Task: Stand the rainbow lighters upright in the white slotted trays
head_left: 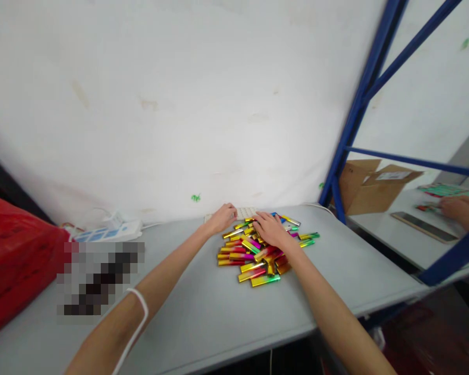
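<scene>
A loose pile of slim, shiny metallic cases (230,256), gold fading to red, green or magenta, lies on the grey table. My right hand (271,229) rests palm down over the back of this pile, fingers spread. Just behind the pile's left side is my left hand (223,217), its fingers curled together beside a white gridded tray (247,212). Whatever those fingers may hold is too small to make out. Part of the tray is hidden behind both hands.
A red bag (19,260) and a white power strip (113,231) occupy the left. Blue rack posts (352,120) stand at right, with a cardboard box (375,187) behind them. Another person's hand (459,208) is at the far right, near a dark flat phone-like slab (424,227).
</scene>
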`<state>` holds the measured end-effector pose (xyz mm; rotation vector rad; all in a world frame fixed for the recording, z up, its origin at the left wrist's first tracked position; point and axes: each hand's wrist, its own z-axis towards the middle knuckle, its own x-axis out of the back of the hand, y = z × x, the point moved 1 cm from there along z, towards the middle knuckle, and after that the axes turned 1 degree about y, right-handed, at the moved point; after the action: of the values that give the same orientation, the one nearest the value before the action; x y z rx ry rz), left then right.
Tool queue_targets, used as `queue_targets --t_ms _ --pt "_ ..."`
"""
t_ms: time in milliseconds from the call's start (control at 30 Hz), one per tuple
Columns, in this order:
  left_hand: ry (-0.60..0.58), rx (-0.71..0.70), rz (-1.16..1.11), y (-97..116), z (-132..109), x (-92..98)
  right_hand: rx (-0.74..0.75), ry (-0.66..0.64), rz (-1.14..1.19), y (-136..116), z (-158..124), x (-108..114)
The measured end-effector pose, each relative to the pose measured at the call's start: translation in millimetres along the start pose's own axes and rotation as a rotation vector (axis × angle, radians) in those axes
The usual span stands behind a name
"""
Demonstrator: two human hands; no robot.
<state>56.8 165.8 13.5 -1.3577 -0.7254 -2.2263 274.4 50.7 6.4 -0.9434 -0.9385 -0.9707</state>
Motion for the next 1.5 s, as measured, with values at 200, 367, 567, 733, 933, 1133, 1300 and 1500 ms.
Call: queue_targets --t_ms 200,367,567,733,933,1133,1300,1500 --pt "0.084 0.01 -0.034 2.5 -60.3 70.9 0.008 -0.03 0.011 13.7 10.1 -0.7" --pt "0.092 0.133 -0.056 2.7 -162.2 123.4 -0.009 -0.056 -0.079 18.8 25.0 -5.3" --pt "-0.16 0.235 -0.114 17.7 -255.6 119.7 -0.002 -0.127 -0.101 21.1 40.4 -5.8" --pt "-0.227 0.236 -0.142 30.5 -261.6 97.1 0.076 -0.125 0.014 23.9 36.7 -4.1" --pt "-0.162 0.194 -0.207 38.3 -228.8 87.9 0.02 0.122 0.151 25.8 26.8 1.0" --pt "-0.212 0.149 -0.128 34.1 -202.6 81.6 -0.109 0.369 0.608 21.3 26.9 4.7" --pt "-0.116 0.083 -0.057 27.7 -199.0 61.2 -0.287 0.345 1.094 5.4 31.3 -8.1" --pt "0.024 0.117 -0.061 21.2 -208.8 47.6 -0.236 0.226 1.354 -28.0 26.3 1.1"
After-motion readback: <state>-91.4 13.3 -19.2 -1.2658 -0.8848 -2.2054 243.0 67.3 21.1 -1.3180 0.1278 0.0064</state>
